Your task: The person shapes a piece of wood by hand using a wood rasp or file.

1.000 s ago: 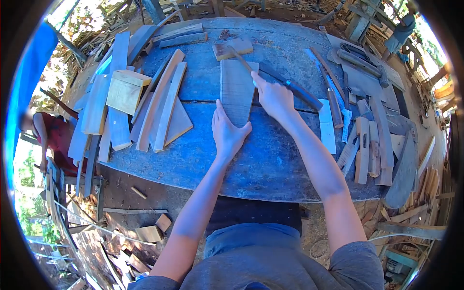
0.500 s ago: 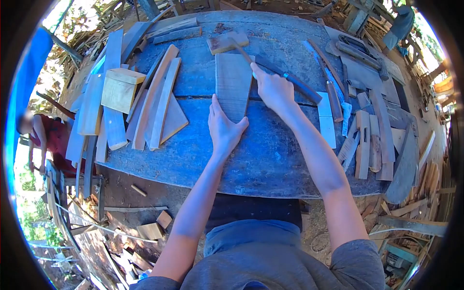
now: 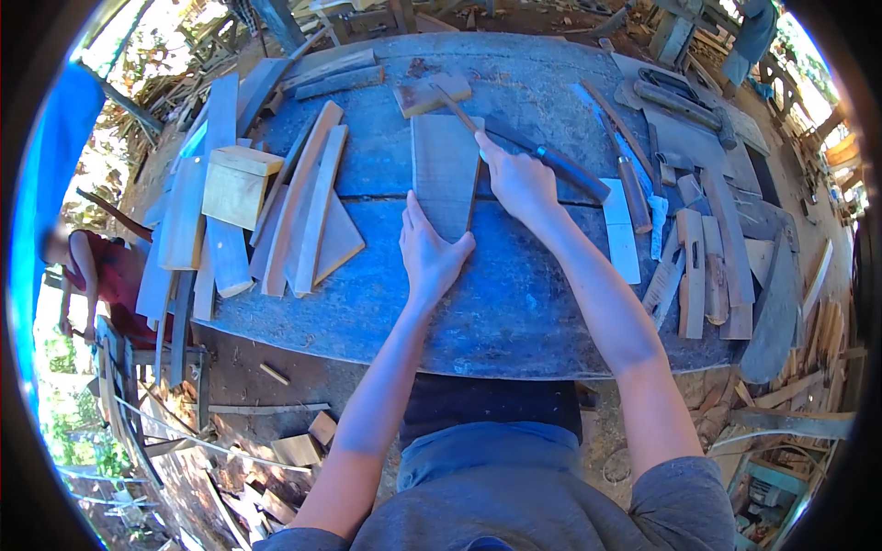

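Observation:
A flat wooden board (image 3: 445, 165) lies on the blue worktable (image 3: 367, 317), pointing away from me. My left hand (image 3: 429, 253) rests at its near end, thumb and fingers spread around the two edges. My right hand (image 3: 520, 184) is closed on a thin stick-like tool (image 3: 457, 110), which slants across the board's far right corner. The tool's tip reaches over a small wood block (image 3: 424, 97) just beyond the board. A dark long-handled tool (image 3: 560, 165) lies to the right, partly behind my right hand.
Wooden strips (image 3: 308, 197) and a pale block (image 3: 241, 186) lie on the left. At the right are a wooden-handled tool (image 3: 634, 195), a pale rectangular piece (image 3: 621, 241), a hand saw (image 3: 772, 312) and more wood pieces. A person in red (image 3: 110, 275) is at the far left.
The whole view has shifted slightly. My right hand and the thin tool have moved slightly toward me relative to the small block. Both hands keep their holds.

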A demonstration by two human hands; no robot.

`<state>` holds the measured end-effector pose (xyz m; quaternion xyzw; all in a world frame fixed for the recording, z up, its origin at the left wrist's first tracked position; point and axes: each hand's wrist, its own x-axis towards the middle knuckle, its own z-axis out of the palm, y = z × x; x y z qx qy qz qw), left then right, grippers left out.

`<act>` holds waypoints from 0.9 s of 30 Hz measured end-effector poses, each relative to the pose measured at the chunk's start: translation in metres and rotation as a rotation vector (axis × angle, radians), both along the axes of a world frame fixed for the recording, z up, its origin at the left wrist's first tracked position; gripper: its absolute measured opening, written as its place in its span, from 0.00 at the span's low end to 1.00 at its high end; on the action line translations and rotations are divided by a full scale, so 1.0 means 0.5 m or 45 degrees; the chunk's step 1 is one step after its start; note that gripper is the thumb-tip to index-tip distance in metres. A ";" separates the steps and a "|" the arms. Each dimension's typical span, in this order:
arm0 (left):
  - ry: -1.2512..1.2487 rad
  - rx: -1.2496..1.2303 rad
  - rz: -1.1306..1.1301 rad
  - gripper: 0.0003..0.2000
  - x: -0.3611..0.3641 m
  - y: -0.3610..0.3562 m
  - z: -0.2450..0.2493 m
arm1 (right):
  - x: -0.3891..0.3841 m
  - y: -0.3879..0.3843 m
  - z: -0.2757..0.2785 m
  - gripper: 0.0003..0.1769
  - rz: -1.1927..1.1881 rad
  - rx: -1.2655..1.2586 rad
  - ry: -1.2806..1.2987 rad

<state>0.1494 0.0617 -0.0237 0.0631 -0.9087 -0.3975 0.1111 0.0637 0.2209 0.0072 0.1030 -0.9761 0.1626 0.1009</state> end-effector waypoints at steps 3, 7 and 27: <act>0.028 -0.040 -0.008 0.53 -0.009 -0.005 -0.003 | 0.116 0.002 -0.013 0.28 0.049 0.044 0.013; 0.062 -0.056 -0.050 0.53 -0.005 -0.010 -0.016 | 0.194 -0.002 0.011 0.29 0.165 0.119 -0.231; 0.063 -0.037 -0.099 0.55 -0.006 -0.015 -0.009 | 0.019 0.000 -0.006 0.28 -0.019 0.113 -0.028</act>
